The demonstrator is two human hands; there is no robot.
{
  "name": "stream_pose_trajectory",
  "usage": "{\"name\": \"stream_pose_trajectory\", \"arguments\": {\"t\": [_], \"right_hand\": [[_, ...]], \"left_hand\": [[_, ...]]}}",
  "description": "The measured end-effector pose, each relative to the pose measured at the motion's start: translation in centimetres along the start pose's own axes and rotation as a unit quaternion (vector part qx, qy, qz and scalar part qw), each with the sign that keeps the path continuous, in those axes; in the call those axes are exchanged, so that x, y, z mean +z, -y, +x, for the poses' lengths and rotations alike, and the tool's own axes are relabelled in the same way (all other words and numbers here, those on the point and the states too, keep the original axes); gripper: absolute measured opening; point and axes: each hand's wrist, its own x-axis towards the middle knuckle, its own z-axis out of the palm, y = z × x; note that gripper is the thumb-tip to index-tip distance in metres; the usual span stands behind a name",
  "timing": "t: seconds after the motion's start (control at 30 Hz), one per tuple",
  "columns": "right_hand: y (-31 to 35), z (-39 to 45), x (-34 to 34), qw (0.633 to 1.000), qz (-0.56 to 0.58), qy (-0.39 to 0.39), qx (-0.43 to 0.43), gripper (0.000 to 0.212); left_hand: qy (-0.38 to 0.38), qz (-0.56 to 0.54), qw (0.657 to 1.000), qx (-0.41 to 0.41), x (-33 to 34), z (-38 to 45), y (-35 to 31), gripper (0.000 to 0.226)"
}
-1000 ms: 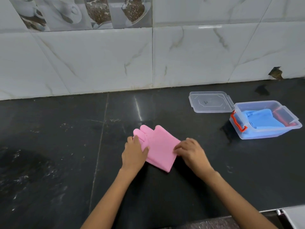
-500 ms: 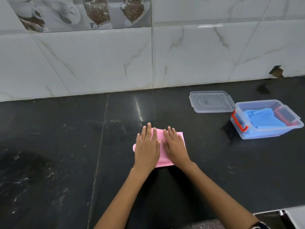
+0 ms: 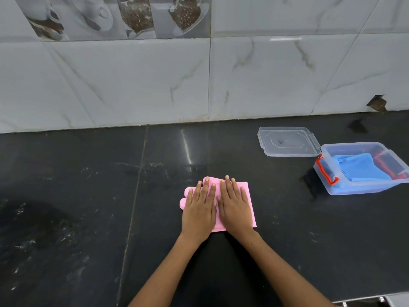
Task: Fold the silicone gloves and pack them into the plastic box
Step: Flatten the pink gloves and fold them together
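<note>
A folded pink silicone glove (image 3: pixel 249 202) lies flat on the black counter, its fingertips poking out at the left. My left hand (image 3: pixel 199 209) and my right hand (image 3: pixel 234 207) rest side by side on top of it, palms down, fingers stretched out, pressing it flat. They hide most of the glove. To the right stands the clear plastic box (image 3: pixel 354 189) with red latches, open, and a folded blue glove (image 3: pixel 363 168) lies inside it.
The box's clear lid (image 3: pixel 287 141) lies flat on the counter just behind and left of the box. A white marble-tiled wall (image 3: pixel 199 80) rises along the back. The counter's front edge (image 3: pixel 365 299) shows at the lower right.
A second ago my hands held the glove by its edges while it lay open. They folded it over and now both lie flat on it, pressing down.
</note>
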Motion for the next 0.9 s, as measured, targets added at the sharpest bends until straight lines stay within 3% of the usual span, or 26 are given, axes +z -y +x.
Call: {"name": "stream_pose_trajectory", "arguments": {"t": [0.1,0.17,0.27,0.33,0.43,0.53,0.9], "right_hand": [[-0.1,0.1,-1.4,0.998,0.054,0.009,-0.026,0.050],[-0.6,-0.2,-3.1,0.992,0.120,-0.026,-0.039,0.047],[-2.4,-1.4,-5.1,0.987,0.145,-0.073,0.006,0.042],[-3.7,-2.2,-5.8,0.988,0.140,-0.041,0.046,0.043],[-4.8,-3.1,-6.2,0.988,0.131,0.024,0.083,0.044],[-4.8,-3.3,-6.3,0.986,0.145,0.029,0.083,0.043],[-4.6,-2.4,-6.2,0.981,0.155,0.037,0.107,0.044]], "left_hand": [[0.027,-0.012,0.999,0.017,-0.3,0.1,0.3,0.055],[0.026,-0.024,0.999,0.018,-0.9,0.2,1.2,0.052],[-0.010,-0.055,0.998,-0.037,-2.7,-0.6,2.9,0.055],[-0.017,-0.116,0.987,-0.106,-3.8,-1.5,4.2,0.057],[0.029,-0.218,0.962,-0.160,-4.5,-2.2,5.5,0.058],[0.055,-0.298,0.937,-0.173,-4.5,-2.3,5.6,0.060],[0.001,-0.415,0.890,-0.190,-3.9,-2.5,5.4,0.058]]}}
